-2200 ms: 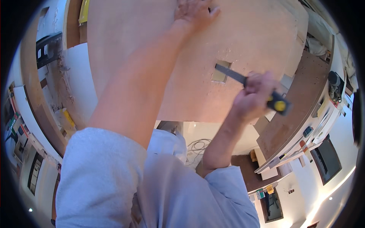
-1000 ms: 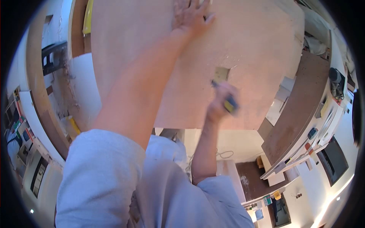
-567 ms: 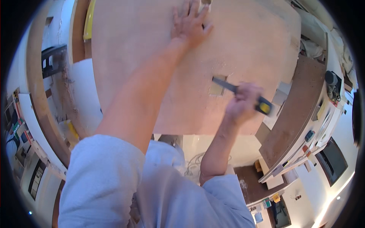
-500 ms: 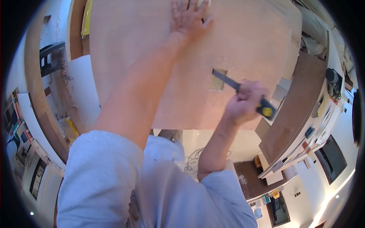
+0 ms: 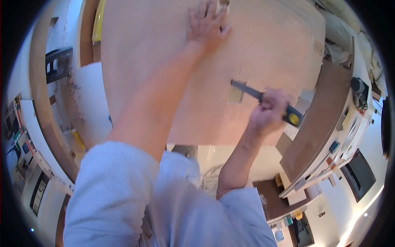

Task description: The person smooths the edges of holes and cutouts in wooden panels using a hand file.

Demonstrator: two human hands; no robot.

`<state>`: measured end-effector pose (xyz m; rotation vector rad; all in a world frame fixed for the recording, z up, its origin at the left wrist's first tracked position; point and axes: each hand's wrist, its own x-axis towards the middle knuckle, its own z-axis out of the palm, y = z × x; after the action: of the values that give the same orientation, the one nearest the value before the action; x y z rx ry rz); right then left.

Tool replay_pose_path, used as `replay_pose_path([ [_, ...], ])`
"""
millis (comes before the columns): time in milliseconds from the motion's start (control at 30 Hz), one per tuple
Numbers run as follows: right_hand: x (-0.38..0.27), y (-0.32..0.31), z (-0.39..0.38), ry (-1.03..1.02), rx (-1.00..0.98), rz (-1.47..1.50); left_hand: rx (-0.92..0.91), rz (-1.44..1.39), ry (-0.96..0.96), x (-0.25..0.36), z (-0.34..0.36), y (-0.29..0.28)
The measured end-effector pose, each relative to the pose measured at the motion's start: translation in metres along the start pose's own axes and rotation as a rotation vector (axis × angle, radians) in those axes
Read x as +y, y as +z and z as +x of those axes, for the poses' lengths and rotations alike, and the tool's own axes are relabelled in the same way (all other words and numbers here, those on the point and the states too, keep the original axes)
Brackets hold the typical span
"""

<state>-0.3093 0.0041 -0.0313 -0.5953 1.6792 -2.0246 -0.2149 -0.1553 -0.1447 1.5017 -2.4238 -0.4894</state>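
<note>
A broad wooden panel (image 5: 156, 37) lies in front of me. My left hand (image 5: 207, 31) rests flat on its far part with spread fingers, beside a small opening (image 5: 224, 4) at the top edge of the view. In my right fist (image 5: 271, 108) is the dark handle of a rasp (image 5: 247, 89), its butt marked with yellow. The rasp's ridged blade points left and away from me, crossing a rectangular cutout (image 5: 235, 96) in the panel. Its tip is by the cutout's far left corner. Whether the blade touches the cutout's edge I cannot tell.
A brown board (image 5: 317, 119) runs along the right, with a dark power tool (image 5: 360, 88) beyond it. On the left a black-handled tool (image 5: 58, 65) lies among shavings near a long wooden edge (image 5: 45, 119). Cables (image 5: 210, 177) lie on the floor below.
The view has shifted a little, so the panel sits lower in it. My right hand and the rasp handle have moved slightly right, and the rasp lies at a flatter angle. My left hand stays on the panel.
</note>
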Motion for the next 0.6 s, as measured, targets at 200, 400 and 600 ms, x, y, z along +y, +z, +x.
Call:
replay_pose_path([
  [200, 0.068, -0.024, -0.028, 0.227, -0.027, -0.257, 0.141, 0.179, 0.025, -0.006, 0.022, 0.013],
  [400, 0.056, 0.014, -0.049, -0.014, 0.304, -0.631, 0.045, 0.032, 0.001, 0.013, 0.014, -0.005],
  [600, -0.002, -0.023, -0.033, -0.172, -0.161, -0.042, 0.059, -0.014, 0.032, 0.011, 0.013, -0.004],
])
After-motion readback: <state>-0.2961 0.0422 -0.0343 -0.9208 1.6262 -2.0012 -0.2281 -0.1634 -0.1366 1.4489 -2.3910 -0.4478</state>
